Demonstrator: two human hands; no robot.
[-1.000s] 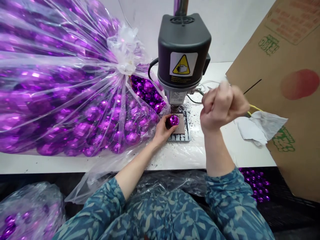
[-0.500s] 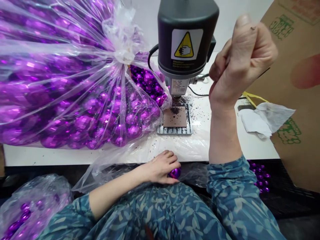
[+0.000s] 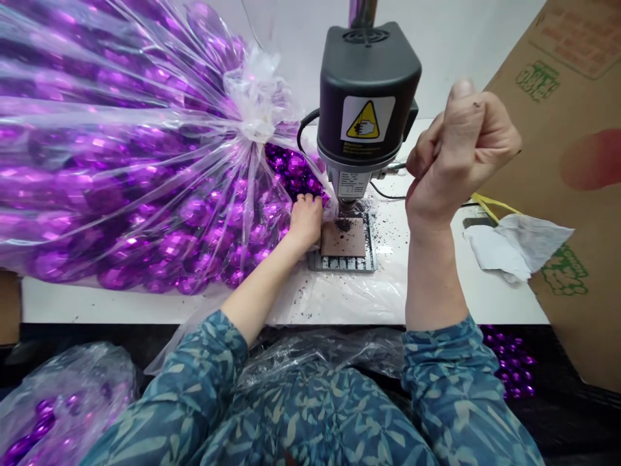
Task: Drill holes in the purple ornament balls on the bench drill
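My left hand (image 3: 306, 223) reaches to the opening of a big clear plastic bag, at the shiny purple faceted balls (image 3: 291, 169). Its fingertips are hidden among them, so whether it grips one does not show. My right hand (image 3: 460, 152) is raised beside the dark drill press (image 3: 369, 90), closed in a fist. Whatever sits inside that fist is hidden; only a small dark end shows at its edge. Below the drill head, a brown square board (image 3: 343, 238) with a small hole and dark shavings lies on the slotted metal base (image 3: 347, 263).
The knotted bag (image 3: 255, 123) bulges over the left of the white table (image 3: 121, 307). A cardboard box (image 3: 572, 213) stands at right, near crumpled white paper (image 3: 502, 246). Lower left is another plastic bag (image 3: 97, 369); more purple balls (image 3: 514, 362) lie below the table at right.
My left hand has moved from the table's front edge, where it held a purple ball, up to the bag's opening. That ball is out of sight. My right fist stays raised; the view has shifted slightly.
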